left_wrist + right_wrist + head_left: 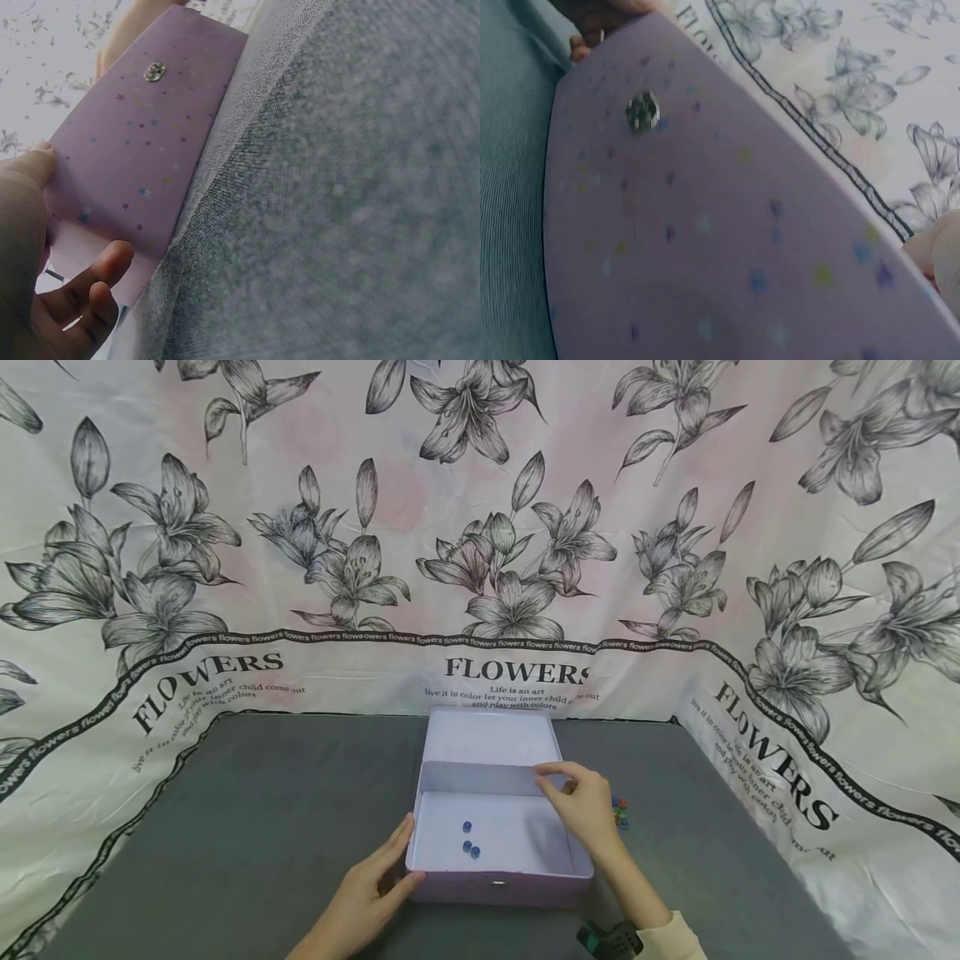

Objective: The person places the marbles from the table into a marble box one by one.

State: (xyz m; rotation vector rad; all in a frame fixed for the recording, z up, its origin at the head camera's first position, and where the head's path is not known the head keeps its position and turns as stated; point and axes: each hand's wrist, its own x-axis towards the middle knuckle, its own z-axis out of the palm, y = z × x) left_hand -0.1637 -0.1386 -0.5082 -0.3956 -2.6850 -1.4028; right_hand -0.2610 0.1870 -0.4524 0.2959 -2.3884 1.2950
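Observation:
A lilac box with printed stars and a small metal clasp stands with its lid folded back. Three small round blue beads lie on its floor, left of the middle. My left hand holds the front left corner, thumb at the front edge and fingers along the side wall. Above the box's right part hovers my right hand, thumb and index fingertips close together. Whether something small sits between them cannot be seen. In the right wrist view the box front hides most of this hand.
Just right of the box, partly behind my right forearm, lies a small heap of colourful beads. A dark grey cloth covers the table. Flower-printed fabric hangs at the back and along both sides.

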